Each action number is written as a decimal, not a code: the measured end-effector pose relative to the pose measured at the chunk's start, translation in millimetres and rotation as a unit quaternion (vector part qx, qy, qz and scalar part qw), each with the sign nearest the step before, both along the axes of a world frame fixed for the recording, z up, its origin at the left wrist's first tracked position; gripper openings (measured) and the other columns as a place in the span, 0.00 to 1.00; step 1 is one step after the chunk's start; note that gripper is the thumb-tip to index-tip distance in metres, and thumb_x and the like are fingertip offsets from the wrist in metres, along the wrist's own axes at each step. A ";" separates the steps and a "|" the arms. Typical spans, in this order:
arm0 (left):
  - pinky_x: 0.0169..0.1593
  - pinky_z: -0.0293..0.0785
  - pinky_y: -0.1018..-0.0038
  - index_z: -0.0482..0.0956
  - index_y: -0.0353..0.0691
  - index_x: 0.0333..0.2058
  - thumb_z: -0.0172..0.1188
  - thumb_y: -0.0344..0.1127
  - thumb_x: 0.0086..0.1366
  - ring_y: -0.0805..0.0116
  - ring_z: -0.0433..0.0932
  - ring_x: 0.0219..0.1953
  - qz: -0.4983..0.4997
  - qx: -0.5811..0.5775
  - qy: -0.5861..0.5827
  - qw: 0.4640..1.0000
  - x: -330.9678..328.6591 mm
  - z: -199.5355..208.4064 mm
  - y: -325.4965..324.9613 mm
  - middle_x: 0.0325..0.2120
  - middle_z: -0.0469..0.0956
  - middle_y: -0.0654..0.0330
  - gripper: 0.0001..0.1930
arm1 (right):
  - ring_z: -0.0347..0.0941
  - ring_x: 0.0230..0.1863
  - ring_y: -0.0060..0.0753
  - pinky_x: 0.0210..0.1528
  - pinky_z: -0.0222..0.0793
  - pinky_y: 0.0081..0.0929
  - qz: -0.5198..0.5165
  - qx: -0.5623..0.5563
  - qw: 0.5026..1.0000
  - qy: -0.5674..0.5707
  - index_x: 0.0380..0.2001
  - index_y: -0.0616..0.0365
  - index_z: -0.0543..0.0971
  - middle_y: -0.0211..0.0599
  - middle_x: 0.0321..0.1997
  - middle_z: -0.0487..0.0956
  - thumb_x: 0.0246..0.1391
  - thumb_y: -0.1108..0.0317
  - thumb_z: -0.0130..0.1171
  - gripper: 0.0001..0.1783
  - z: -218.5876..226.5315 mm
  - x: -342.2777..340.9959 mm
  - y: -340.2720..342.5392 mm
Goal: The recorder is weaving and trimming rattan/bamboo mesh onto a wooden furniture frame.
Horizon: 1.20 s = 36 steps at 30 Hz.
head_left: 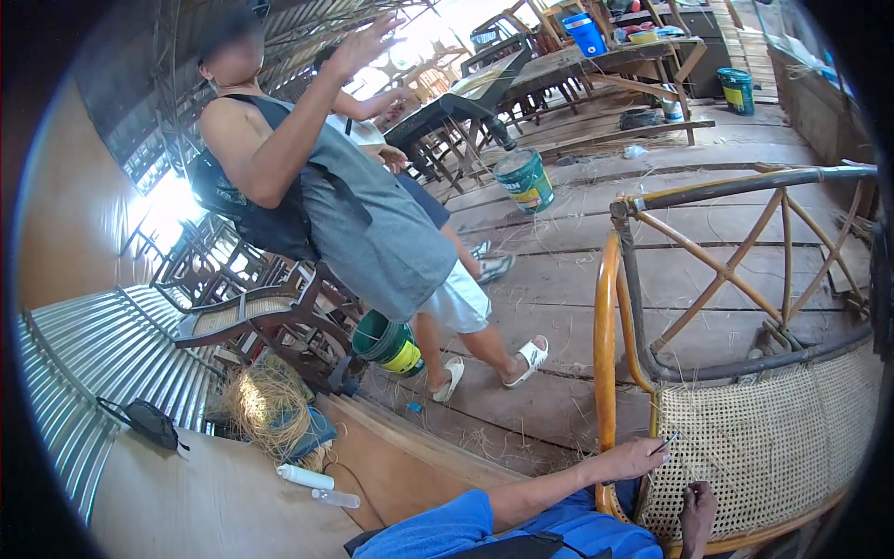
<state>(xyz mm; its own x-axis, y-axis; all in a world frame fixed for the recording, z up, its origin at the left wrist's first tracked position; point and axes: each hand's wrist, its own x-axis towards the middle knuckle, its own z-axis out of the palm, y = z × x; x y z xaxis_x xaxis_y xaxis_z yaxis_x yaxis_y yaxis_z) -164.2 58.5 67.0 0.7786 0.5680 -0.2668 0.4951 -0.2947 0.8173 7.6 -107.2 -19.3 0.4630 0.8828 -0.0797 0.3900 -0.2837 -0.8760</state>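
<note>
A woven cane panel (768,443) fills the seat of a rattan chair frame (607,345) close by on the right. At the panel's near left edge, my left hand (641,459) is closed around a thin, dark, pointed tool (665,444). My right hand (698,509) lies lower on the same panel, its fingers curled together against the weave. Whatever those fingers pinch is too small to make out. Loose pale cane strands stick up from the weave between both hands.
Two people stand at left, the nearer one (372,224) with a raised arm. Green buckets (524,181) stand on the plank floor (559,270). A bundle of cane strands (265,410) and two bottles (305,477) lie left of me. A workbench (596,65) is at the back.
</note>
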 end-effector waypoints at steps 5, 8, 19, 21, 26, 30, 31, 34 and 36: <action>0.35 0.69 0.61 0.69 0.31 0.36 0.43 0.47 0.67 0.52 0.74 0.28 -0.006 0.013 0.000 1.000 -0.5 -2.8 1.5 0.23 0.73 0.46 0.20 | 0.64 0.21 0.32 0.26 0.62 0.29 -0.003 0.013 1.000 0.024 0.28 0.66 0.72 0.42 0.19 0.71 0.51 0.73 0.51 0.06 -1.3 -1.8 6.8; 0.35 0.69 0.61 0.69 0.31 0.35 0.42 0.49 0.67 0.51 0.74 0.28 0.001 0.009 0.000 1.000 1.2 2.5 2.2 0.23 0.73 0.46 0.21 | 0.63 0.20 0.30 0.24 0.61 0.28 0.013 0.030 0.998 0.059 0.28 0.66 0.71 0.40 0.18 0.70 0.51 0.73 0.51 0.05 -12.8 0.9 10.2; 0.31 0.67 0.65 0.69 0.34 0.31 0.37 0.58 0.67 0.65 0.70 0.25 0.030 -0.014 -0.036 0.999 -1.8 -10.2 2.0 0.20 0.70 0.58 0.28 | 0.71 0.30 0.43 0.34 0.66 0.35 0.089 0.064 0.994 -0.011 0.37 0.64 0.75 0.47 0.29 0.76 0.55 0.60 0.51 0.16 -37.3 8.4 39.1; 0.30 0.67 0.65 0.70 0.34 0.32 0.36 0.60 0.66 0.65 0.70 0.24 0.018 -0.032 0.009 0.999 -2.4 -13.0 0.8 0.19 0.70 0.58 0.30 | 0.69 0.25 0.39 0.30 0.66 0.34 0.106 0.095 0.989 -0.038 0.36 0.64 0.76 0.46 0.26 0.76 0.54 0.62 0.52 0.15 -72.2 18.0 45.4; 0.29 0.67 0.67 0.70 0.33 0.35 0.35 0.62 0.66 0.66 0.69 0.23 0.017 -0.018 0.013 1.000 -3.5 -11.7 3.6 0.17 0.69 0.59 0.32 | 0.64 0.22 0.28 0.24 0.62 0.28 0.077 0.077 0.992 0.066 0.33 0.64 0.76 0.36 0.22 0.72 0.53 0.66 0.52 0.11 -115.3 26.8 52.2; 0.28 0.66 0.67 0.70 0.34 0.33 0.34 0.64 0.65 0.67 0.68 0.23 0.014 -0.014 0.010 1.000 -1.7 -3.0 4.6 0.17 0.68 0.60 0.33 | 0.61 0.22 0.23 0.22 0.58 0.23 0.061 0.091 0.985 0.133 0.33 0.64 0.75 0.31 0.23 0.70 0.53 0.67 0.52 0.10 -143.7 29.2 57.1; 0.28 0.66 0.67 0.70 0.34 0.33 0.34 0.64 0.65 0.67 0.68 0.23 0.014 -0.015 0.010 1.000 -1.6 -6.4 4.4 0.17 0.68 0.60 0.33 | 0.61 0.22 0.23 0.22 0.58 0.22 0.064 0.090 0.983 0.146 0.34 0.64 0.75 0.31 0.23 0.70 0.53 0.67 0.52 0.10 -135.2 28.6 58.2; 0.26 0.65 0.69 0.70 0.35 0.32 0.34 0.62 0.66 0.69 0.67 0.20 0.036 -0.040 -0.001 0.999 -1.6 -15.1 4.2 0.17 0.67 0.61 0.31 | 0.61 0.25 0.25 0.25 0.59 0.24 0.063 0.027 0.974 0.217 0.34 0.64 0.75 0.32 0.24 0.71 0.54 0.66 0.52 0.11 -65.2 23.7 49.5; 0.22 0.62 0.72 0.70 0.36 0.31 0.36 0.59 0.66 0.72 0.64 0.17 0.066 -0.135 -0.004 0.989 -2.4 -9.6 2.5 0.16 0.66 0.62 0.28 | 0.63 0.29 0.28 0.30 0.62 0.26 0.066 0.086 0.984 0.140 0.35 0.65 0.75 0.34 0.26 0.72 0.54 0.65 0.51 0.13 -91.5 26.5 52.6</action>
